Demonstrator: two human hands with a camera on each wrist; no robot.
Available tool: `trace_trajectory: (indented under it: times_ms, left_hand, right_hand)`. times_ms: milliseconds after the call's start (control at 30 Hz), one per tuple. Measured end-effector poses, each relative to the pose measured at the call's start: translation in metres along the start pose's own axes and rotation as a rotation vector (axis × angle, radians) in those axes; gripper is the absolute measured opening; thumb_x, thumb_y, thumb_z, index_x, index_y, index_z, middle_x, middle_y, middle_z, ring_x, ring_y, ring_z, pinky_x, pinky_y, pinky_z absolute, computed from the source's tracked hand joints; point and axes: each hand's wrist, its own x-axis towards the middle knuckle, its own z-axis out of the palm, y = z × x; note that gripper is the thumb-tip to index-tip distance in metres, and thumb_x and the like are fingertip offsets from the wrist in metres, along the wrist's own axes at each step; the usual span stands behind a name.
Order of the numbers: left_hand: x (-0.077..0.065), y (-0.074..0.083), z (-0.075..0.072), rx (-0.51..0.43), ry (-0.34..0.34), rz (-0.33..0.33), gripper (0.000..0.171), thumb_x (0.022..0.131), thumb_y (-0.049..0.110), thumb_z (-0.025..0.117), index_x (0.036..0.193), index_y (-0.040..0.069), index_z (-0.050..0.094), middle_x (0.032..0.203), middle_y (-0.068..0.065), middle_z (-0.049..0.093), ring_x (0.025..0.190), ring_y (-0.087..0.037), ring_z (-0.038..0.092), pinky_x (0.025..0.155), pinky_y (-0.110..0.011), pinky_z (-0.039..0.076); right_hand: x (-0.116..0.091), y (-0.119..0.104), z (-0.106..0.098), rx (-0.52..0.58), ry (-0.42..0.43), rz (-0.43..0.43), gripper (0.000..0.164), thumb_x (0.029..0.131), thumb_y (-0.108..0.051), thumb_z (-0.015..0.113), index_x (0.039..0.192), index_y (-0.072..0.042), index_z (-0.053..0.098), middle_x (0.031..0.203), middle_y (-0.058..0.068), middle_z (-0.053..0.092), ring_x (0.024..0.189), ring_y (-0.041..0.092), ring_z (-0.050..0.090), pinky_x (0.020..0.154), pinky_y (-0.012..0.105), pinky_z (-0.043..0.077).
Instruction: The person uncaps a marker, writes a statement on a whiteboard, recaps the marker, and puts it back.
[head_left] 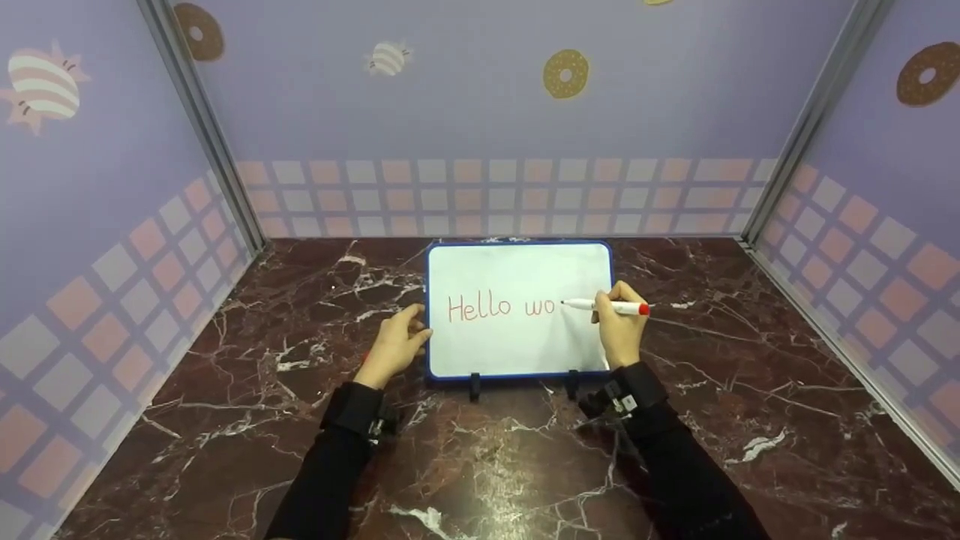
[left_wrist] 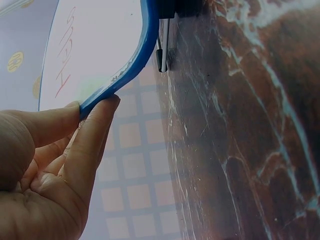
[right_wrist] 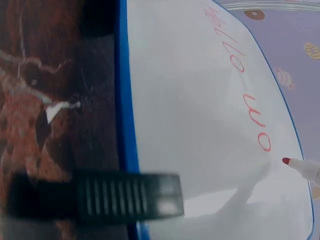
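A blue-framed whiteboard (head_left: pixel 517 345) stands on a stand, with "Hello wo" written on it in red. My left hand (head_left: pixel 396 341) pinches the board's left edge between thumb and fingers, as the left wrist view shows close up at the frame (left_wrist: pixel 145 42). In my right hand (head_left: pixel 624 330) is a white marker (head_left: pixel 585 304) with a red end, its tip pointing left just right of the "o". In the right wrist view the marker's red tip (right_wrist: pixel 286 161) appears close to the board; whether it touches cannot be told. The right hand itself is out of that view.
Black stand feet (head_left: pixel 475 386) hold up the board's lower edge on a dark red marbled table (head_left: pixel 487 480). Purple walls with a checked band (head_left: pixel 487 191) enclose the back and sides. A black ribbed part (right_wrist: pixel 125 196) crosses the lower right wrist view.
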Motion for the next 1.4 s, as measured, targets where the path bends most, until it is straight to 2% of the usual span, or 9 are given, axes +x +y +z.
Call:
trace_trajectory:
  times_ms: [267,400,767,933,1067,1400]
  left_hand:
    - [-0.0009,0.0006,-0.0007,0.003,-0.011,-0.002,0.046,0.095,-0.003,0.060,0.138,-0.010,0.047,0.111,-0.031,0.062,0.099,-0.041,0.068,0.077,-0.044,0.064]
    - [-0.0010,0.0015,-0.0019,-0.001,-0.023,-0.009,0.047,0.095,-0.003,0.059,0.140,-0.009,0.046,0.115,-0.031,0.061,0.101,-0.041,0.068,0.078,-0.043,0.064]
    - [-0.0003,0.0008,-0.0007,0.010,-0.021,-0.013,0.046,0.095,-0.003,0.059,0.139,-0.009,0.046,0.115,-0.031,0.061,0.101,-0.041,0.068,0.078,-0.043,0.064]
    - [0.0000,-0.0001,0.0000,0.016,-0.007,-0.013,0.046,0.095,-0.002,0.060,0.139,-0.009,0.047,0.114,-0.031,0.061,0.100,-0.041,0.068,0.076,-0.042,0.064]
    - [-0.0006,-0.0006,0.0002,0.019,-0.003,-0.011,0.046,0.095,-0.002,0.060,0.138,-0.009,0.047,0.114,-0.032,0.061,0.101,-0.042,0.068,0.076,-0.042,0.064]
    - [-0.0012,0.0019,-0.0015,-0.006,-0.026,-0.031,0.047,0.096,-0.002,0.058,0.141,-0.009,0.045,0.118,-0.033,0.060,0.105,-0.044,0.067,0.079,-0.040,0.064]
  right_hand:
    - [-0.0002,0.0029,-0.0022,-0.027,-0.028,0.005,0.025,0.085,0.014,0.053,0.065,0.018,0.038,0.048,0.016,0.050,0.041,0.011,0.050,0.041,0.015,0.037]
    - [-0.0013,0.0044,-0.0015,-0.031,-0.046,-0.011,0.026,0.086,0.014,0.054,0.065,0.018,0.038,0.050,0.017,0.050,0.042,0.011,0.051,0.042,0.015,0.039]
    - [0.0014,0.0010,-0.0044,-0.056,-0.038,0.003,0.025,0.085,0.014,0.054,0.066,0.019,0.039,0.050,0.011,0.051,0.041,0.012,0.050,0.040,0.015,0.037]
    - [0.0033,-0.0014,-0.0061,-0.115,-0.054,0.019,0.023,0.082,0.015,0.052,0.065,0.019,0.038,0.048,0.002,0.048,0.039,0.010,0.047,0.038,0.014,0.033]
    - [0.0031,-0.0029,-0.0068,-0.144,-0.077,0.016,0.023,0.082,0.015,0.052,0.064,0.019,0.037,0.048,0.002,0.048,0.039,0.010,0.046,0.038,0.014,0.032]
    - [0.0035,-0.0002,-0.0067,-0.090,-0.063,0.022,0.024,0.082,0.015,0.052,0.064,0.017,0.036,0.048,-0.001,0.048,0.040,0.009,0.047,0.039,0.014,0.035]
